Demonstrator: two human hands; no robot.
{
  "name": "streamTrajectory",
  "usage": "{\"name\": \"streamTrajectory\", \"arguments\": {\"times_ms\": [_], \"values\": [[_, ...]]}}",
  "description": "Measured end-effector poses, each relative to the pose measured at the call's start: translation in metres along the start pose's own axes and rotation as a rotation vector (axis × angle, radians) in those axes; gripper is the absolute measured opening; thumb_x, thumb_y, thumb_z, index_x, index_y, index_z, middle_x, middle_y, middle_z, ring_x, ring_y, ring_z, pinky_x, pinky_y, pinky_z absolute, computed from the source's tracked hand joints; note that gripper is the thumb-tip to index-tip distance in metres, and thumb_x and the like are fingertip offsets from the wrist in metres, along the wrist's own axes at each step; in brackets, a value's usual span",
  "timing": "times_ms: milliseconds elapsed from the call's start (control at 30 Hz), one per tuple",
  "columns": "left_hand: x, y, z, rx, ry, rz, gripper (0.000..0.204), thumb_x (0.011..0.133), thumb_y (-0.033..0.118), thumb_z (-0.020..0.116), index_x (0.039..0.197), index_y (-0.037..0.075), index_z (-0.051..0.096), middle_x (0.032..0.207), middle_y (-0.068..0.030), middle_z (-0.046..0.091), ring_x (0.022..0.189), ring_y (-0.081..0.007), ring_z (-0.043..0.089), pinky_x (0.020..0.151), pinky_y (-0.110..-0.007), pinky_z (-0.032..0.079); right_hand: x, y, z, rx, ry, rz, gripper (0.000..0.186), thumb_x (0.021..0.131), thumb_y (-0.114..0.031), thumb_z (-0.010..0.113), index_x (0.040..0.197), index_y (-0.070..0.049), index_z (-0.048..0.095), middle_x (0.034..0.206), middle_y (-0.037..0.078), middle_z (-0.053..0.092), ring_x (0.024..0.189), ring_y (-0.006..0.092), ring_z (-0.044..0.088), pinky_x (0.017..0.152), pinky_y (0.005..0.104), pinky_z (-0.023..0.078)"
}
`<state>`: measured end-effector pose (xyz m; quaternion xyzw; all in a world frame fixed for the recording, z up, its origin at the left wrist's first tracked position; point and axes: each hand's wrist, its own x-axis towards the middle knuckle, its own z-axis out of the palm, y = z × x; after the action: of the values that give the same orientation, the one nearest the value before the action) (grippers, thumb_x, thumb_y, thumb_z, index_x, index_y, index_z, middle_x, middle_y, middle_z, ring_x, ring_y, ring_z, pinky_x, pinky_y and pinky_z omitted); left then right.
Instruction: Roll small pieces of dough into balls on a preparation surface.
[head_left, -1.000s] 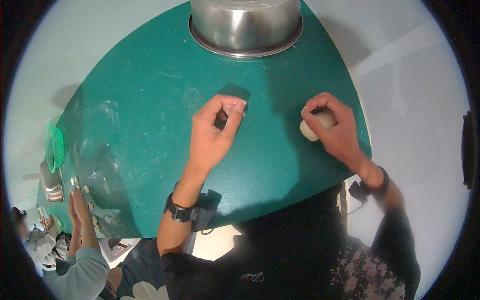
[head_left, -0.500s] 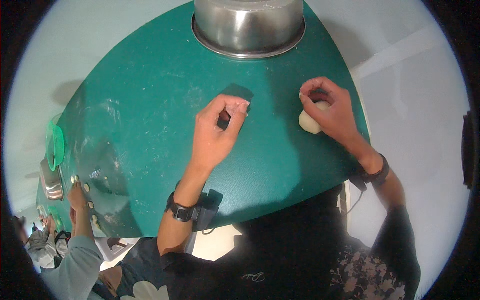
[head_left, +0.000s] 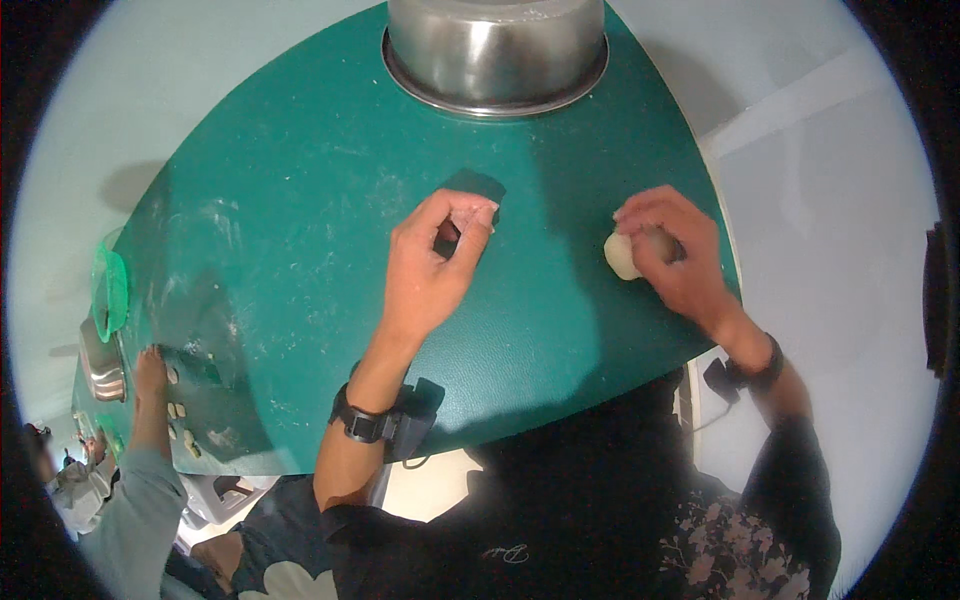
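Observation:
My left hand (head_left: 435, 260) is raised over the green tabletop (head_left: 330, 250). Its thumb and fingers are pinched, with pale floury residue at the tips; whatever they hold, if anything, is too small or hidden to name. At the right, my right hand (head_left: 682, 255) is closed round a pale ball of dough (head_left: 620, 257). The thumb and fingers cross the dough and cover much of it. Its rounded left side shows beyond the fingertips, and more pale dough appears through the loop of the fingers.
A large steel bowl (head_left: 495, 55) stands at the far edge. At the left are a green plastic basket (head_left: 112, 290), a metal container (head_left: 103, 365) and several small dough pieces (head_left: 176, 410). Beside them, a co-worker's hand (head_left: 151, 370) rests near the table's left edge. Flour streaks mark the tabletop.
My right hand and the dough have shifted slightly toward me, and its fingers have come down across the dough. The left hand holds still. The co-worker's hand has moved slightly.

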<state>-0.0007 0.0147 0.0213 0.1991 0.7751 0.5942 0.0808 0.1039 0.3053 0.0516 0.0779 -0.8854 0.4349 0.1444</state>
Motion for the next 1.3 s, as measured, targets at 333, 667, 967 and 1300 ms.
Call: {"name": "streamTrajectory", "arguments": {"times_ms": [333,667,967,1300], "values": [[-0.002,-0.006,0.002,0.012,0.001,0.019,0.014,0.109,0.017,0.073,0.112,0.004,0.077,0.089,0.0030,0.072,0.078,-0.0035,0.059,0.071,-0.023,0.046,-0.034,-0.008,-0.010,-0.049,0.058,-0.024,0.008,0.094,-0.006,0.082,0.097,-0.002,0.076,0.108,0.012,0.078,0.097,0.0259,0.077,0.080,0.0346,0.061],[0.000,-0.004,0.000,0.011,-0.022,0.025,0.013,0.109,0.015,0.072,0.113,0.004,0.077,0.089,0.0033,0.072,0.077,-0.0028,0.057,0.070,-0.022,0.045,-0.013,-0.042,0.021,-0.607,-0.345,-0.131,0.071,0.098,-0.041,0.076,0.155,-0.006,0.053,0.165,0.020,0.045,0.153,0.0439,0.041,0.128,0.0552,0.034],[-0.001,-0.001,0.000,0.013,-0.020,0.018,0.013,0.109,0.015,0.071,0.112,0.004,0.077,0.089,0.0036,0.071,0.078,-0.0023,0.057,0.069,-0.022,0.045,0.066,0.058,0.008,-0.532,0.138,0.001,0.066,0.100,-0.038,0.073,0.154,-0.004,0.056,0.164,0.023,0.049,0.150,0.0462,0.044,0.127,0.0576,0.036],[0.001,0.000,0.001,-0.007,-0.016,-0.014,0.011,0.105,0.013,0.074,0.109,0.003,0.077,0.089,-0.0024,0.075,0.074,-0.0086,0.061,0.068,-0.027,0.051,-0.063,-0.014,-0.002,-0.391,-0.372,-0.182,0.053,0.090,-0.014,0.085,0.138,-0.009,0.065,0.150,0.019,0.061,0.144,0.0436,0.055,0.123,0.0555,0.044]]}}
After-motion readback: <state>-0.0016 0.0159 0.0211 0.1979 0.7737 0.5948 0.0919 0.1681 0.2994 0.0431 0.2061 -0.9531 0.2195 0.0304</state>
